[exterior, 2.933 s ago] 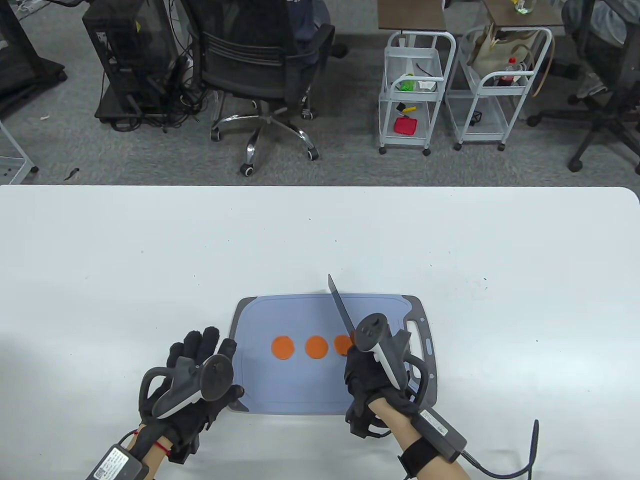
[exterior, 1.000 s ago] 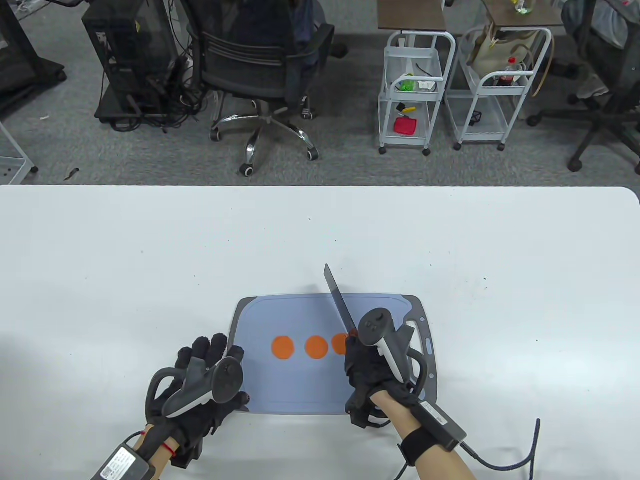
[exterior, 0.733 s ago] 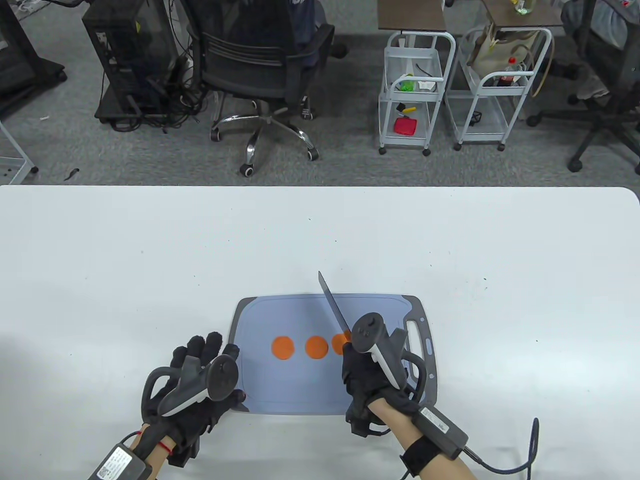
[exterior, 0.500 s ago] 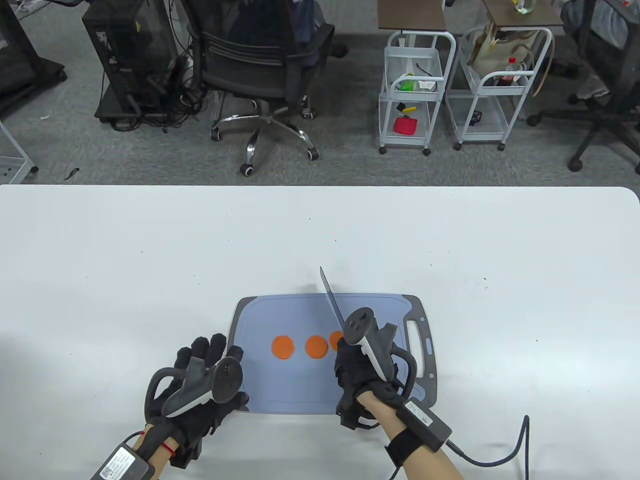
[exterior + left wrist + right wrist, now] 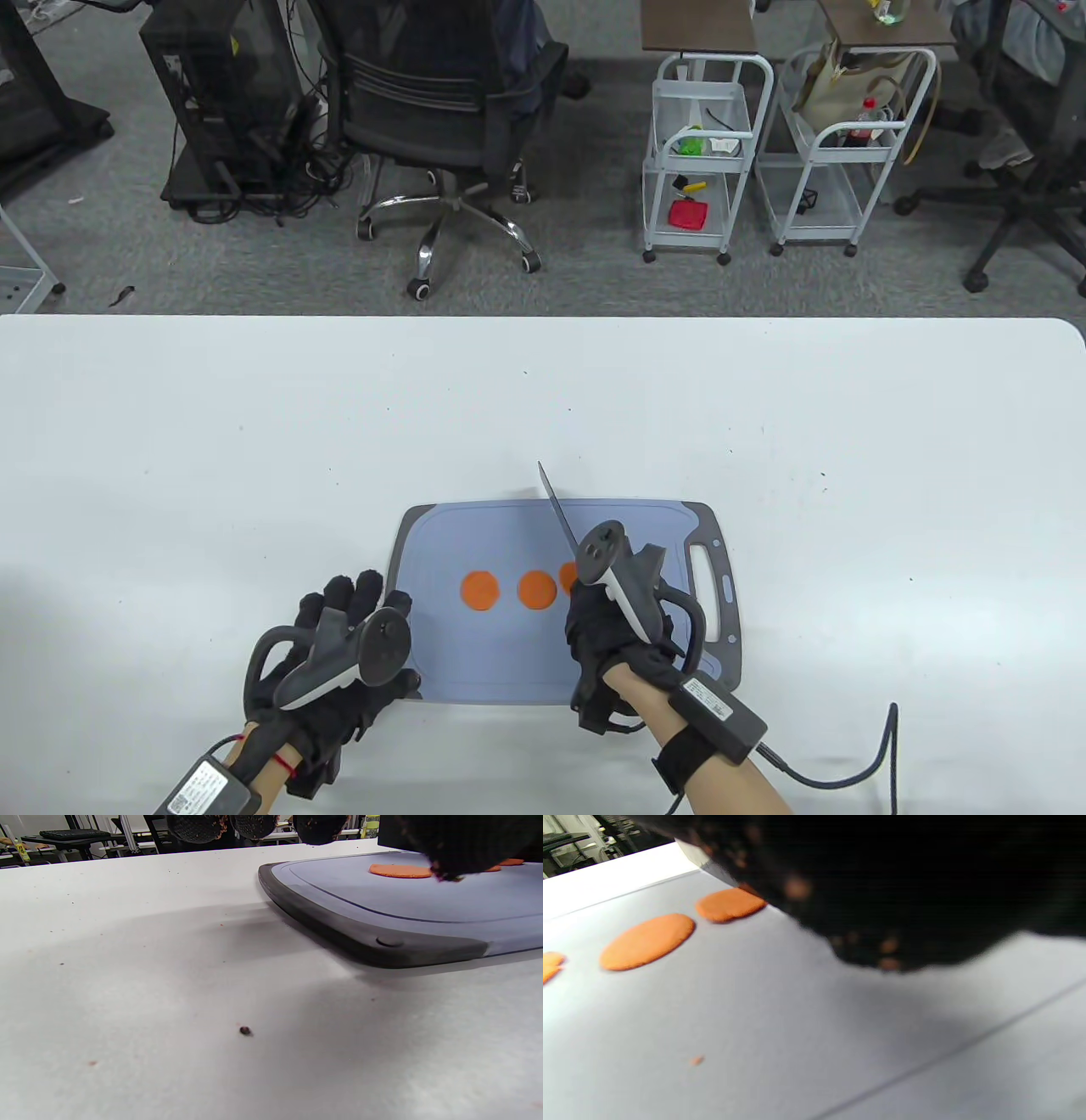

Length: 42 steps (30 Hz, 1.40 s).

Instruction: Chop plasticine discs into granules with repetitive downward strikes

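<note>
Right wrist view alone, small orange crumb (image 5: 696, 1060), possibly plasticine, board (image 5: 780, 1035)

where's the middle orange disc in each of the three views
Table view: the middle orange disc lies at the centre of the blue cutting board, between the other two discs.
Left wrist view: only a sliver can be it, at the upper right, mostly hidden behind the dark glove.
Right wrist view: the large oval at upper left.
Shared landmark: the cutting board's engraved groove line.

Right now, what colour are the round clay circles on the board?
Orange. The plasticine discs show best in the table view.
</note>
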Motion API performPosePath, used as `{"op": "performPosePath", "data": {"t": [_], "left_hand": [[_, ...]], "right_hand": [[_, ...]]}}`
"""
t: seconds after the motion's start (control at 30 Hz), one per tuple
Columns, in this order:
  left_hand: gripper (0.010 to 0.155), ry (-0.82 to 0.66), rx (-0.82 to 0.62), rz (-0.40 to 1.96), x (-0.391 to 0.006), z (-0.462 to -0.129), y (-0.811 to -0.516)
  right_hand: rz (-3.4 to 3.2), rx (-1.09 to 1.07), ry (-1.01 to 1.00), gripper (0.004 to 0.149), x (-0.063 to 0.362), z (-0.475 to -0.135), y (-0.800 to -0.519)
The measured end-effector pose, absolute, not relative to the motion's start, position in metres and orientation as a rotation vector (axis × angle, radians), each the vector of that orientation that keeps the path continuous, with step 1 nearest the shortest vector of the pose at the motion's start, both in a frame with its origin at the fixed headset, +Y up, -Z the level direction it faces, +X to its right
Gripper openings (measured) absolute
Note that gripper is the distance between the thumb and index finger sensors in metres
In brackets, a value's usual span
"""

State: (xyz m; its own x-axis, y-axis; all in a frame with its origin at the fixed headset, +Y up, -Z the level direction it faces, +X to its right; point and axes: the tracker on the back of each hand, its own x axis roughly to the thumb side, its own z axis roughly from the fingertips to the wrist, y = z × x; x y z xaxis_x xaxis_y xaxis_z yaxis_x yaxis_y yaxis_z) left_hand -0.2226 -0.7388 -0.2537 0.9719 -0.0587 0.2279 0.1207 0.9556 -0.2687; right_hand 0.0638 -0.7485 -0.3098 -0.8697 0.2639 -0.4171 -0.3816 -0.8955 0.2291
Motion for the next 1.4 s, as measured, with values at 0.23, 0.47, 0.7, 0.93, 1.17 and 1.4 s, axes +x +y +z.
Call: {"op": "performPosePath", "data": {"t": [0.23, 0.47, 0.7, 0.93, 1.17, 1.4], "left_hand": [[0.089, -0.227, -0.293, -0.085, -0.222, -0.253, -0.74], [0.089, -0.222, -0.294, -0.088, -0.224, -0.254, -0.74], [0.089, -0.219, -0.289, -0.083, -0.223, -0.253, -0.74], [0.089, -0.219, -0.301, -0.083, -0.223, -0.253, -0.74], [0.089, -0.229, -0.311, -0.101, -0.221, -0.252, -0.741], [0.089, -0.237, -0.306, -0.107, -0.22, -0.25, -0.74]], "right_hand": [[2.768, -0.481, 0.394, 0.051, 0.06, -0.314, -0.738], [2.876, -0.481, 0.425, 0.052, 0.052, -0.308, -0.736], [2.715, -0.502, 0.385, 0.052, 0.06, -0.32, -0.748], [2.779, -0.477, 0.551, 0.052, 0.061, -0.322, -0.714], [2.812, -0.48, 0.456, 0.052, 0.054, -0.311, -0.741], [2.793, -0.482, 0.55, 0.052, 0.053, -0.328, -0.726]]}}
